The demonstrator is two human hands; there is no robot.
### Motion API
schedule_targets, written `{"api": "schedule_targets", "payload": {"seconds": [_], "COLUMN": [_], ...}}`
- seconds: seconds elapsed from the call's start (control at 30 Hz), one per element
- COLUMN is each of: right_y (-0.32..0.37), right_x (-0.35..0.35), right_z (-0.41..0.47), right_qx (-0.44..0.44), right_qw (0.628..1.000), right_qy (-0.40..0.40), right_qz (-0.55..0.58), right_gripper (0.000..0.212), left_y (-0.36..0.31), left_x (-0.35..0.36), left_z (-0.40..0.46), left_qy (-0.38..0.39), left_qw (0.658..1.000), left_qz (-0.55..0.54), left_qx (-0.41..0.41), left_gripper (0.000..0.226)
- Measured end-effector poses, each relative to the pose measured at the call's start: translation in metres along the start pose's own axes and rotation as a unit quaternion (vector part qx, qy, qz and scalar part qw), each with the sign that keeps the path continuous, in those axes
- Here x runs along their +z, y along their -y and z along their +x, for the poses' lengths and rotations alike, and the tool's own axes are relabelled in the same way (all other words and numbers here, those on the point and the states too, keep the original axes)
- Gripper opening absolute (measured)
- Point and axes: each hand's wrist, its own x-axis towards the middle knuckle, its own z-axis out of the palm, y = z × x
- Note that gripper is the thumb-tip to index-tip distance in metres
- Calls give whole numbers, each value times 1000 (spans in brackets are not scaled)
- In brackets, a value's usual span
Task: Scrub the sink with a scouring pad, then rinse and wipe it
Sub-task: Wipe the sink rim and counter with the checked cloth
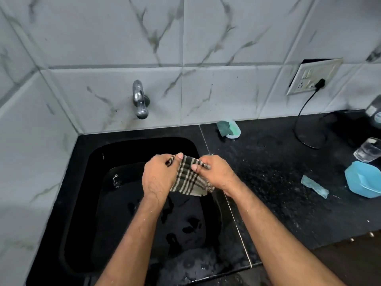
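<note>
Woven checked cloth (pixel 190 178) in beige and dark stripes, matt, between the hands; glossy wet black sink (pixel 99 203) beneath them; polished chrome metal tap (pixel 140 100) beyond; speckled black stone desk (pixel 278 172) right of the hands; glossy marble-veined wall tiles (pixel 216 93).

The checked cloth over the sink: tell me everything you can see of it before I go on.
The checked cloth is a small woven rag with dark, beige and off-white checks. It looks soft and limp; wet or dry cannot be told. It is stretched between the left hand and the right hand, each pinching its upper edge with thumb and fingers, while its lower part hangs rumpled between the wrists. It is held above the black sink, touching only the hands.
</note>
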Motion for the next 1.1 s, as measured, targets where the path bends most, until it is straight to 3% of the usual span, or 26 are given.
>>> {"api": "schedule_targets", "payload": {"seconds": [0.23, 0.37, 0.53, 0.7, 0.83, 0.97, 1.1], "right_y": [9, 16, 17, 15, 17, 8, 3], "right_x": [-27, -49, -83, -110, -114, -108, -109], "right_z": [23, 36, 50, 50, 43, 48, 50], "right_qx": [-19, -44, -85, -131, -200, -255, -264], "right_qw": [987, 988, 992, 989, 980, 967, 960], "right_qy": [-115, -125, -92, -71, -22, -20, -76], "right_qz": [-113, -75, -27, 13, -12, 6, 44], "right_gripper": [32, 10, 16, 40, 41, 31, 20], "left_y": [-45, -60, -93, -108, -131, -135, -138], "left_x": [15, 36, 52, 68, 69, 64, 49], "left_z": [4, 2, -8, -3, -12, -11, -5], "left_qy": [-53, -55, -48, -2, 34, 23, 14], "left_qw": [992, 994, 986, 949, 916, 904, 903], "left_qz": [76, -9, -106, -314, -399, -425, -428], "left_qx": [84, 91, 120, 42, 41, 29, 23], "left_gripper": [43, 43, 40, 74, 65, 72, 72]}}
